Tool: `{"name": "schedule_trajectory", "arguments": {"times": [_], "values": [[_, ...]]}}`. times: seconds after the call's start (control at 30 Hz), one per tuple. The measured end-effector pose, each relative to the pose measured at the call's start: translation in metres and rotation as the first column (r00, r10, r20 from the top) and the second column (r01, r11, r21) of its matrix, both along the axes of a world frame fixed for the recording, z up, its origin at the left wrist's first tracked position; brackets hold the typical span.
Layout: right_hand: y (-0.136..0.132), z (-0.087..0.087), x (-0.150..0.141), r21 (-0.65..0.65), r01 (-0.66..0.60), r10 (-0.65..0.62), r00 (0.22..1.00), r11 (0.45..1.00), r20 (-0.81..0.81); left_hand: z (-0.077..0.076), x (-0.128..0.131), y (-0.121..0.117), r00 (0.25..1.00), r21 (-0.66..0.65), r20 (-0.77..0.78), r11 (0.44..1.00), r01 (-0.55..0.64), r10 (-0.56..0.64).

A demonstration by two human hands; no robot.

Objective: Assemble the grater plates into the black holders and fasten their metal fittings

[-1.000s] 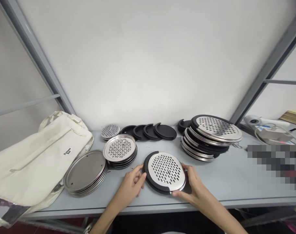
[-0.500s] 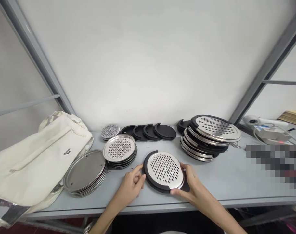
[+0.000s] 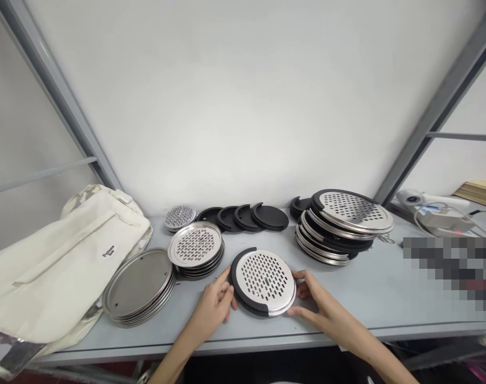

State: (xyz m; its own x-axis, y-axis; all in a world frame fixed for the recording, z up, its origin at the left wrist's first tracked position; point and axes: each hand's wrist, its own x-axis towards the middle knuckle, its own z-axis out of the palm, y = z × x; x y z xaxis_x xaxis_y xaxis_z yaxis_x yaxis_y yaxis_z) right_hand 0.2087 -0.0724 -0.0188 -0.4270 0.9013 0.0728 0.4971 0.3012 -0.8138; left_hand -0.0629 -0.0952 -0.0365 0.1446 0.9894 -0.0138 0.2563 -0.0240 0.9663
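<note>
A round grater (image 3: pixel 267 280) with a slotted steel face and a black holder along its left side lies on the grey shelf in front of me. My left hand (image 3: pixel 214 304) is curled at its left edge, fingertips against the black rim. Across from it, my right hand (image 3: pixel 312 298) grips the steel edge between thumb and fingers. Just to the left stands a stack of smaller steel grater plates (image 3: pixel 195 244). Several black holders (image 3: pixel 270 217) lie overlapping by the wall. Plain steel discs (image 3: pixel 141 280) are stacked further left.
At the right back, a leaning pile of graters (image 3: pixel 355 210) in black holders stands high. A cream cloth bag (image 3: pixel 78 256) covers the left end. A small grater stack (image 3: pixel 180 217) sits by the wall. White device with cables (image 3: pixel 435 208) lies far right. Grey metal posts (image 3: pixel 54 80) frame the shelf.
The grater has shifted slightly left, and a dark area under its right edge no longer shows. My right hand's fingers have curled in more at the steel edge.
</note>
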Motion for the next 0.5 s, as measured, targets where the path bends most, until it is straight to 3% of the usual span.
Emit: {"name": "schedule_trajectory", "arguments": {"times": [0.2, 0.5], "values": [[0.004, -0.003, -0.004, 0.024, 0.068, -0.068, 0.997, 0.997, -0.021, 0.001, -0.001, 0.0, 0.999, -0.029, -0.036, 1.0, -0.006, 0.005], [0.01, -0.015, -0.006, 0.014, 0.059, -0.058, 0.997, 0.998, -0.041, 0.001, -0.002, 0.0, 0.996, 0.012, -0.088, 1.0, -0.013, 0.014]]}}
